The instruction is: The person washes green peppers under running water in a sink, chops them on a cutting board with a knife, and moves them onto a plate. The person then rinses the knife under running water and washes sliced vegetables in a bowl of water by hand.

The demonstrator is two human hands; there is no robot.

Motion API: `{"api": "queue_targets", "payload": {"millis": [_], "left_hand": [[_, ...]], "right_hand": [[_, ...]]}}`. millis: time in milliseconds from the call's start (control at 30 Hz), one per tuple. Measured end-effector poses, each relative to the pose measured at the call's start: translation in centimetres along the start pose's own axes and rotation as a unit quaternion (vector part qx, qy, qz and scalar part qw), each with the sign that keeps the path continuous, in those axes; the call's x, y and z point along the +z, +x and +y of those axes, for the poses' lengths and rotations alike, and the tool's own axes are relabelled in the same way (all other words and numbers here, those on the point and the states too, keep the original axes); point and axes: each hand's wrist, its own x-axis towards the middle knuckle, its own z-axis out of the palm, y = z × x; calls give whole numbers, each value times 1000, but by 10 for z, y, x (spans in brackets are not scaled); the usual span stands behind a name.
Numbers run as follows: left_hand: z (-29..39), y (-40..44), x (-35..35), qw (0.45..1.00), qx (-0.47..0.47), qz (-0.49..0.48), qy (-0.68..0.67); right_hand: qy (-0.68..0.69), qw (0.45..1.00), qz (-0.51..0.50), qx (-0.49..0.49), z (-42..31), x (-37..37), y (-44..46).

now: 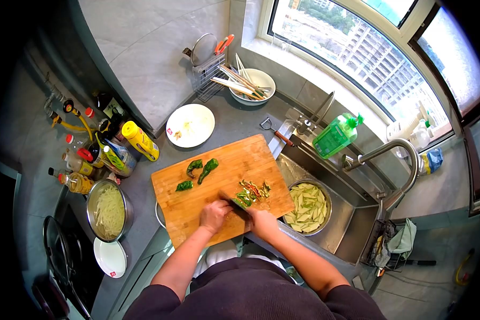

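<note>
Our right hand is squeezing a dark metal knife by chopped red-green pepper bits, three o'clock on the rectangular wooden board. Our left hand, grip unclear, should be tucking fingertips.

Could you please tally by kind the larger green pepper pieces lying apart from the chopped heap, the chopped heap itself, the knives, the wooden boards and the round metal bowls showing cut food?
Larger green pepper pieces: 3
Chopped heap: 1
Knife: 1
Wooden board: 1
Metal bowls: 2
Total: 8
</note>
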Motion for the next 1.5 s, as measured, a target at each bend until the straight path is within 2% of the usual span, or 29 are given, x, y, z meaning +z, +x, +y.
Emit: {"api": "queue_targets", "payload": {"millis": [100, 133, 233, 333, 433, 533, 633, 733, 933, 1133, 1500], "left_hand": [[9, 4, -3, 999, -26, -29, 1], [9, 4, -1, 1000, -20, -3, -10], [7, 4, -2, 999, -30, -25, -4], [7, 4, -3, 999, -29, -27, -7], [5, 0, 2, 999, -28, -13, -20], [1, -5, 2, 999, -29, -39, 0], [3, -2, -9, 999, 6, -12, -34], [8, 4, -23, 996, -39, 55, -56], [-11, 2, -14, 998, -44, -26, -25], [-3, 4, -18, 997, -52, 5, -64], [-13, -2, -5, 997, -42, -5, -59]], "right_hand": [[46, 998, -39, 30, 4, -28, -1], [17, 997, -66, 33, -1, -41, -4], [-29, 992, -119, 39, -3, -48, -16], [-49, 989, -130, 51, -4, -41, -20], [-55, 990, -118, 56, -3, -23, -12], [-38, 995, -82, 37, -10, -4, -2], [-28, 998, -48, 20, -12, -1, 3], [-17, 995, -82, 45, -15, -13, 7], [39, 997, -69, 25, -3, -22, 9], [-20, 991, -129, 20, -10, -48, -4], [-37, 993, -112, -5, -2, -17, 2]]}}
